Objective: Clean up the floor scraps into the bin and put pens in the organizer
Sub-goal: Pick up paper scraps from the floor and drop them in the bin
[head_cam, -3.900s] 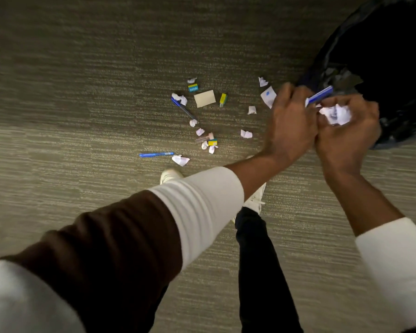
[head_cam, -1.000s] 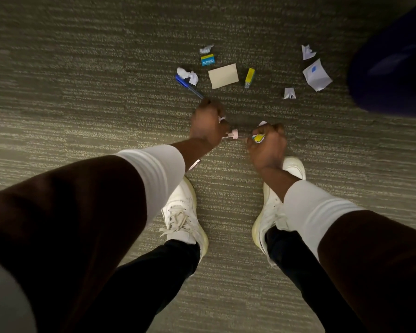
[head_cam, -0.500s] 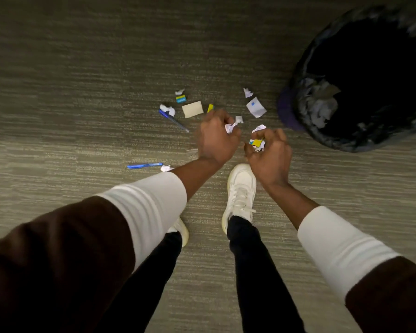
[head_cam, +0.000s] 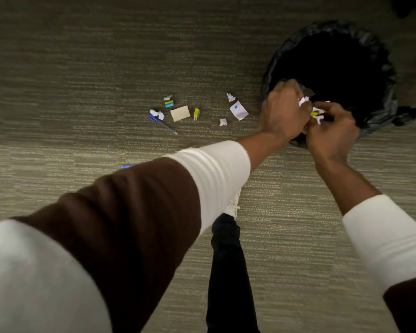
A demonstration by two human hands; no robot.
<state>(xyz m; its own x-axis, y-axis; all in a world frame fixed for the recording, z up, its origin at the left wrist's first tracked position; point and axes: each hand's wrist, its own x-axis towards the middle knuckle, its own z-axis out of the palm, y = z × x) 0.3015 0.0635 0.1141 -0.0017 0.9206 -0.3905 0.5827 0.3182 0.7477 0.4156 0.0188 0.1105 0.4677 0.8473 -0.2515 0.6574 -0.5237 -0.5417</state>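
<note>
A round bin lined with a black bag stands on the carpet at the upper right. My left hand and my right hand meet over its near rim, both closed on crumpled white paper scraps, with a yellow bit among them. On the floor to the left lie a blue pen, a beige note, a yellow-and-green scrap, a blue-and-yellow scrap and several white paper bits. The tip of a second blue pen shows beside my left sleeve.
Grey-green striped carpet covers the whole floor. My dark trouser leg and white shoe stand below the hands. A dark object sits at the top right corner. No pen organizer is in view.
Both hands rose from the floor with gathered scraps and moved right, over the bin's rim. The scraps near my feet are gone from the carpet.
</note>
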